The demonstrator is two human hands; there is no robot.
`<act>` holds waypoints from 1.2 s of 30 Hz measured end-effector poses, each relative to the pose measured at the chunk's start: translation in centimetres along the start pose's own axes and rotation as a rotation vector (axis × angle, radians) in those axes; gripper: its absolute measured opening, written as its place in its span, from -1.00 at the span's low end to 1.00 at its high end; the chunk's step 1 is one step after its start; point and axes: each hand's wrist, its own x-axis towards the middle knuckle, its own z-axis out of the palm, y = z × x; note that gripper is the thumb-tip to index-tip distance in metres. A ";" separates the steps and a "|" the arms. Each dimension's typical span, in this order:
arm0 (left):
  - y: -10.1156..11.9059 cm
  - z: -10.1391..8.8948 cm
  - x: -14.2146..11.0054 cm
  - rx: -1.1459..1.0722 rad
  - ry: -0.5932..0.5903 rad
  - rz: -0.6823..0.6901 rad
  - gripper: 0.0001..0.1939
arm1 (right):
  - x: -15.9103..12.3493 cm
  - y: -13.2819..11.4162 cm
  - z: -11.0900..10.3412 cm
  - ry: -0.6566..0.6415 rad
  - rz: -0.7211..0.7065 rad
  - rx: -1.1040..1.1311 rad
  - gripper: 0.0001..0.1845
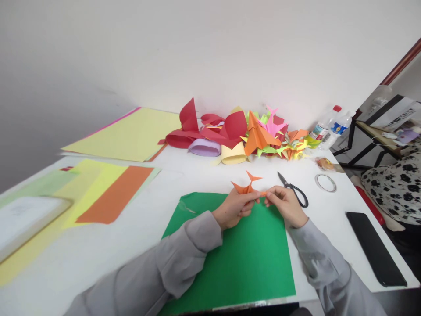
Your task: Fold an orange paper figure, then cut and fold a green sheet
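An orange folded paper figure (245,189) with pointed tips and a forked tail is held above the far part of a green sheet (246,259). My left hand (234,206) is closed on its body, thumb on top. On the right, my right hand (287,205) pinches a narrow orange tip of the same figure between thumb and fingertips. The two hands almost meet there. Black-handled scissors (297,193) lie just beyond my right hand, partly behind it. The paper between my fingers is partly hidden.
Curled red paper pieces (230,129) and an orange paper plane (259,136) are heaped along the wall. Coloured sheets (115,195) and a white box (28,219) lie left. A tape roll (325,183), black phone (376,248) and plastic bottles (332,127) are right. A person in patterned clothing (394,188) sits beyond.
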 end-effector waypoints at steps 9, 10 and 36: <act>-0.2 0.1 0.0 0.020 0.004 0.012 -0.66 | 0.1 0.2 -0.2 0.007 -0.020 -0.036 -0.71; -0.1 0.1 0.0 0.018 0.005 0.013 -0.67 | 0.1 0.2 -0.2 0.008 -0.025 -0.050 -0.72; -0.9 0.5 -0.1 0.042 0.035 0.105 -0.65 | -1.0 0.9 1.3 0.328 -0.641 -0.946 -0.79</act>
